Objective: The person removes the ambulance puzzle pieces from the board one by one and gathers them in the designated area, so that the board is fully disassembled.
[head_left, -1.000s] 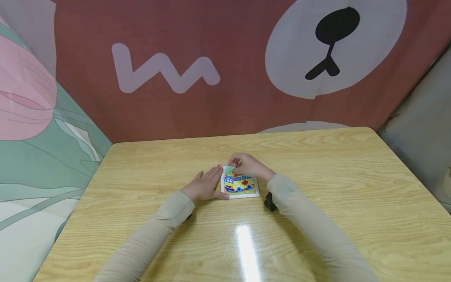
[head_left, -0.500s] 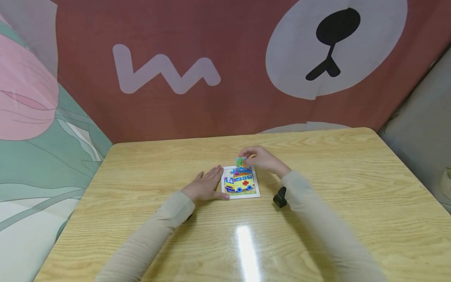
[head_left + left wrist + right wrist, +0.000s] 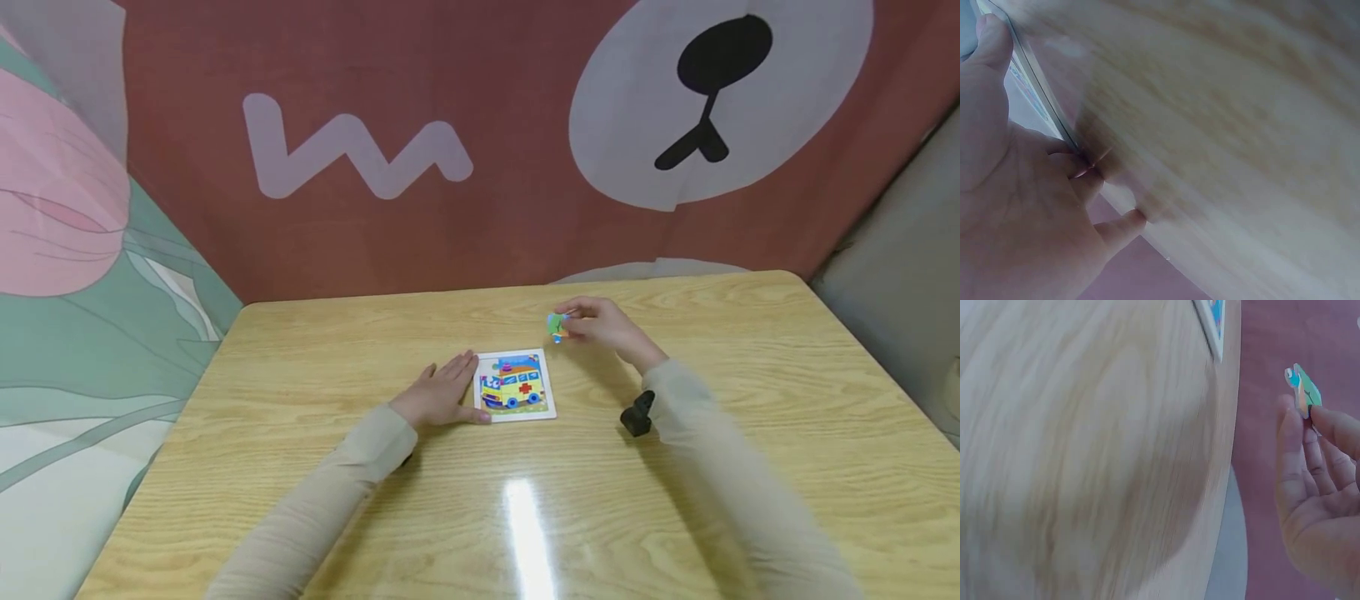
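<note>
A jigsaw puzzle (image 3: 523,390) of a yellow ambulance lies in a white-rimmed frame on the table; its upper left corner has a pale gap. My left hand (image 3: 441,392) rests flat along the frame's left edge, thumb at the lower corner and fingers at the upper one. In the left wrist view, the left hand (image 3: 1029,181) touches the frame's side and the tabletop. Up and to the right of the frame, my right hand (image 3: 609,327) pinches a green puzzle piece (image 3: 557,326) above the table. The right wrist view shows that puzzle piece (image 3: 1305,390) between thumb and fingers.
The wooden table (image 3: 337,333) extends around the puzzle on all sides. Behind it hangs a reddish-brown cloth (image 3: 510,233) with a bear's muzzle on it. A small black device (image 3: 637,414) sits at my right wrist.
My right hand has lifted the green puzzle piece from the frame's upper left corner and carried it right and away, past the frame. The left hand has stayed in place.
</note>
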A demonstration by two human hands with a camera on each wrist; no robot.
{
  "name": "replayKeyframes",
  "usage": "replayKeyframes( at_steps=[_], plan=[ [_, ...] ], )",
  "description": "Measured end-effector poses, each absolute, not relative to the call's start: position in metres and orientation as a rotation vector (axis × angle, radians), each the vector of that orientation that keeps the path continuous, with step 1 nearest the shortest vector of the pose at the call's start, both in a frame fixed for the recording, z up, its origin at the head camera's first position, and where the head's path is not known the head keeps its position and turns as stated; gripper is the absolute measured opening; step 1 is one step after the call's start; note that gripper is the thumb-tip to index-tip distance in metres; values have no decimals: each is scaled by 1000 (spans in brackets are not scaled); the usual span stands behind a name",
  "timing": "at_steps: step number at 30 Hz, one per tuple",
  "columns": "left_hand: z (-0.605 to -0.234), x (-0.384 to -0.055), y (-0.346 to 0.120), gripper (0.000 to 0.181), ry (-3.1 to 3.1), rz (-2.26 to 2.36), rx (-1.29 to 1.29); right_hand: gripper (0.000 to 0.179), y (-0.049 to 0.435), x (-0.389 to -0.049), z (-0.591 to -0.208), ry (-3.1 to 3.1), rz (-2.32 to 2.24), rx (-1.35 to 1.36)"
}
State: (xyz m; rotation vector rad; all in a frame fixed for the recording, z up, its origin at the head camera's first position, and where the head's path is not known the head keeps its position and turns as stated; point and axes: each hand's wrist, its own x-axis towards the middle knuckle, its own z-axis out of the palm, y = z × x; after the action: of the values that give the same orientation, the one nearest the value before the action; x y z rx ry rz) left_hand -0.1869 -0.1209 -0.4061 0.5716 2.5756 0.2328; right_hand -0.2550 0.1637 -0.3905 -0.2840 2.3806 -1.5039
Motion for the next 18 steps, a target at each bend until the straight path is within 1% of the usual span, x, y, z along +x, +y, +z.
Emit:
replayKeyframes(
  at_steps=[10, 18],
  plan=[
    [-407, -188, -121, 102, 2573, 242, 567, 38, 197, -256, -392, 2359, -1573, -182],
    [-408, -188, -122, 101, 2578, 240, 577, 41, 215, -256, -398, 2350, -1562, -162]
  ],
)
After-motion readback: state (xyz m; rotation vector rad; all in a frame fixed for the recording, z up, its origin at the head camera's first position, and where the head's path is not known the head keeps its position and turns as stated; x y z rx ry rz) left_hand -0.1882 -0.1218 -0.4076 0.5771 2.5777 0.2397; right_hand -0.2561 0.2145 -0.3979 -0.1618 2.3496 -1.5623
